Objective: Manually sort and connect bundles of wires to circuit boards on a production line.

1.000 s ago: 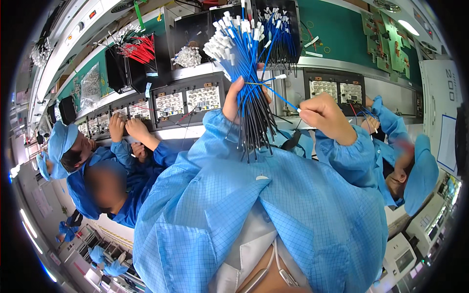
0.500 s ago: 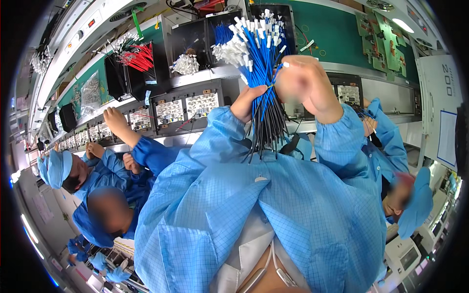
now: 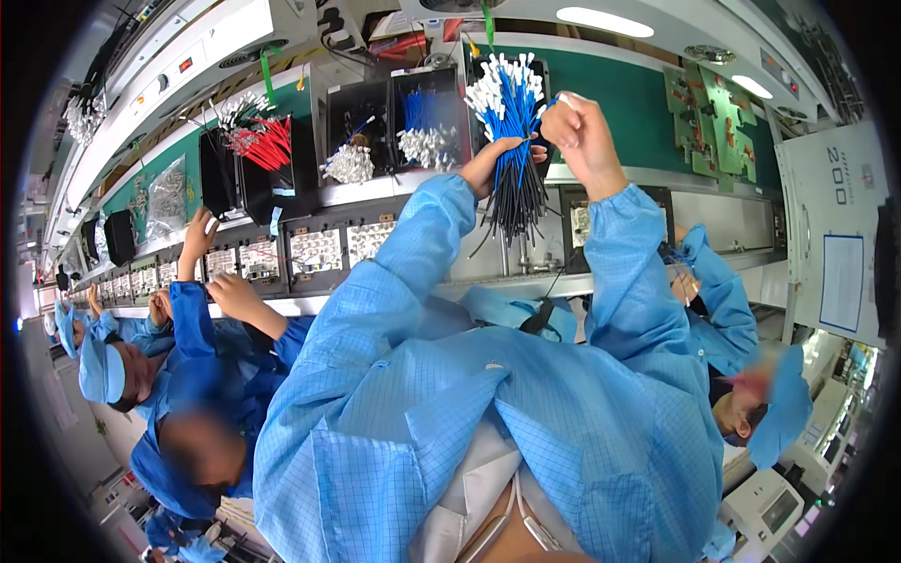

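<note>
A thick bundle of wires (image 3: 514, 117) stands upright over the bench, blue in its upper part, black below, with many white connectors at the top. My left hand (image 3: 488, 167) is closed around its middle, where a thin tie crosses the wires; the fingertips show on the bundle's right side. Close by on the right, my right hand (image 3: 574, 131) is raised with its fingers curled in. A small white tip shows at its top, and blue wire runs close to its fingers; what lies inside the fingers is hidden.
Behind the bundle stand black bins (image 3: 352, 113) of white-tipped wires; red wires (image 3: 263, 143) lie further left. Circuit boards (image 3: 314, 251) sit in a row of black trays along the bench. Green boards (image 3: 723, 122) stand at the back right. Co-workers sit on both sides.
Both hands and the bundle have moved away from my chest, over the bench. My right hand has lifted a little from the tie. The co-worker's hands on the left have shifted.
</note>
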`<control>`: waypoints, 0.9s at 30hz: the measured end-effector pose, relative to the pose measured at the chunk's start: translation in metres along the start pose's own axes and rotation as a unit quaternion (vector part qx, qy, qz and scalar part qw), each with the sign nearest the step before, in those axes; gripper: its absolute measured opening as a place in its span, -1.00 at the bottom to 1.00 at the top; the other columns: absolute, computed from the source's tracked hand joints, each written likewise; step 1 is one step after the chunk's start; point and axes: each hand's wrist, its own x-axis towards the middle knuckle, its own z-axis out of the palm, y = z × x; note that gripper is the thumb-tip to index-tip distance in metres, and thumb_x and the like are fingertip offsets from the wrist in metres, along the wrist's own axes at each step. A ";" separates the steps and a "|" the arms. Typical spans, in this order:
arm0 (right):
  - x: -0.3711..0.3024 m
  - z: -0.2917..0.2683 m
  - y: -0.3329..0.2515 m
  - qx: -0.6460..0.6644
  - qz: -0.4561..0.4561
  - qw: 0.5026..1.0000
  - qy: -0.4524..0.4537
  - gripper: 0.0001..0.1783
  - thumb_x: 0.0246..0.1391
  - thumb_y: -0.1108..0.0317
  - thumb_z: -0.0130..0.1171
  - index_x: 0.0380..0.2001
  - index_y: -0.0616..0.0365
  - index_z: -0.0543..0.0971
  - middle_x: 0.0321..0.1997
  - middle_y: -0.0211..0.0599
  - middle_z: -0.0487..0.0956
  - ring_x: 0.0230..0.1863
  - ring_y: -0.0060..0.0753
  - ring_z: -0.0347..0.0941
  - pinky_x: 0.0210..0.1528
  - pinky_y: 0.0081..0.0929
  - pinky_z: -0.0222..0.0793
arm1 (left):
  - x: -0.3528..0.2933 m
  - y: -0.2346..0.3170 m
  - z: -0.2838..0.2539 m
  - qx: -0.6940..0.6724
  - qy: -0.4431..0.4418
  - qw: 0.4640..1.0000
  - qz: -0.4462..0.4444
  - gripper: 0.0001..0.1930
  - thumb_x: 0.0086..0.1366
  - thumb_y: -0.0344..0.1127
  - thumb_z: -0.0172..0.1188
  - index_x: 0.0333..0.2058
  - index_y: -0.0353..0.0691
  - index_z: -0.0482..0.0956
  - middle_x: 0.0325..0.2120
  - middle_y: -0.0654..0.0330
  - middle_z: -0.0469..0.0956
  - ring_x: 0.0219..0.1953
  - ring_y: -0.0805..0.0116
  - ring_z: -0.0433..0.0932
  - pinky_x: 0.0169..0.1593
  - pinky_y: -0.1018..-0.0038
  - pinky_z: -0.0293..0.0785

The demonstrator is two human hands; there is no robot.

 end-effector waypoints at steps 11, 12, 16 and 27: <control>0.007 -0.025 -0.017 -0.116 0.037 0.991 -0.052 -0.59 0.12 0.28 -0.13 -0.77 0.05 0.12 -0.80 -0.45 0.12 -0.73 -0.63 -0.01 -0.61 -0.57 -0.12 | 0.045 0.016 0.011 -0.111 0.106 0.988 -0.003 -0.66 0.19 -0.12 0.14 -0.23 -0.29 0.52 -0.34 0.09 0.60 -0.32 0.28 0.59 -0.16 0.39 0.52; 0.005 -0.033 -0.016 -0.093 0.034 0.994 -0.036 -0.59 0.12 0.28 -0.12 -0.77 0.06 0.13 -0.80 -0.45 0.12 -0.73 -0.63 0.01 -0.61 -0.58 -0.11 | 0.055 0.009 -0.001 -0.119 0.107 0.987 -0.028 -0.68 0.18 -0.14 0.17 -0.23 -0.28 0.51 -0.34 0.09 0.60 -0.32 0.29 0.59 -0.19 0.40 0.53; 0.004 -0.031 -0.015 -0.095 0.038 0.994 -0.026 -0.61 0.12 0.27 -0.12 -0.76 0.06 0.14 -0.79 -0.47 0.09 -0.72 -0.63 -0.03 -0.62 -0.58 -0.14 | 0.056 0.009 0.003 0.032 0.113 0.992 0.037 -0.72 0.18 -0.25 0.18 -0.22 -0.33 0.49 -0.34 0.11 0.59 -0.28 0.35 0.57 -0.20 0.44 0.52; 0.016 -0.043 -0.026 -0.035 -0.032 0.996 0.070 -0.59 0.16 0.25 -0.16 -0.77 0.01 0.19 -0.84 -0.49 0.13 -0.73 -0.60 0.01 -0.56 -0.57 -0.05 | 0.057 0.005 0.020 0.078 0.052 0.994 0.055 -0.68 0.19 -0.36 0.15 -0.09 -0.34 0.42 -0.28 0.10 0.55 -0.22 0.31 0.56 -0.19 0.43 0.52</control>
